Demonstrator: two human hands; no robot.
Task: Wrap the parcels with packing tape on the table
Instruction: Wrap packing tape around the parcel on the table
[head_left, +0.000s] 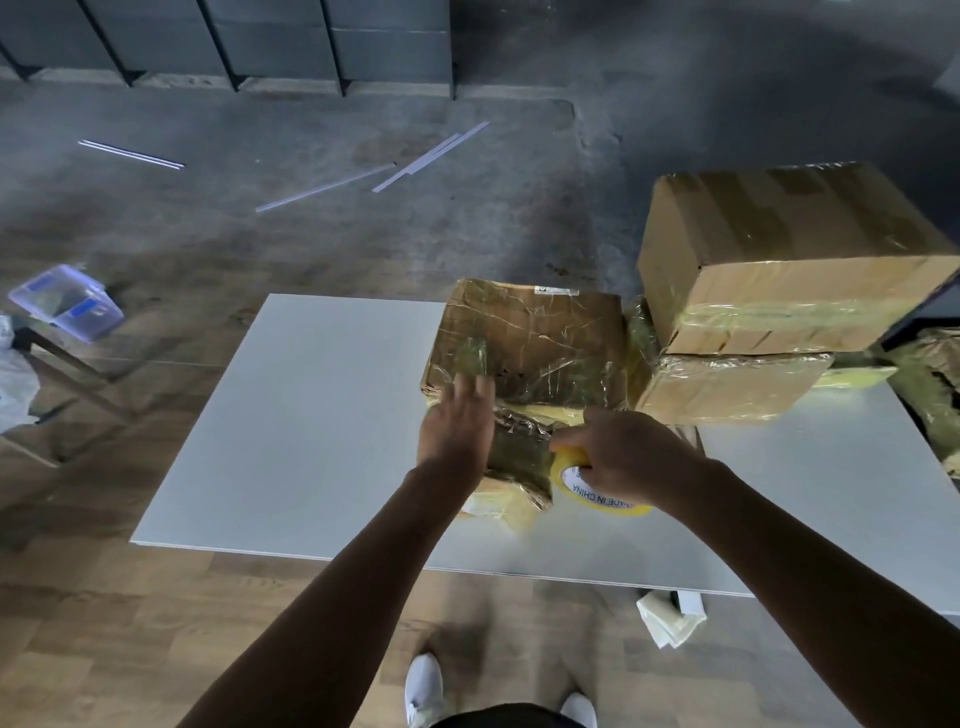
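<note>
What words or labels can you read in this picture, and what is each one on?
"MADE IN CHINA": blue print on the core of the tape roll that the right hand holds.
The white label at the far edge of the taped parcel: too small to read.
Nothing else is readable.

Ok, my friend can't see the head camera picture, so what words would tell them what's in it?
A person's left hand presses flat on a tape-covered cardboard parcel on a white table, while the right hand grips a yellow roll of packing tape at its near side. Two more taped boxes are stacked to the right.
</note>
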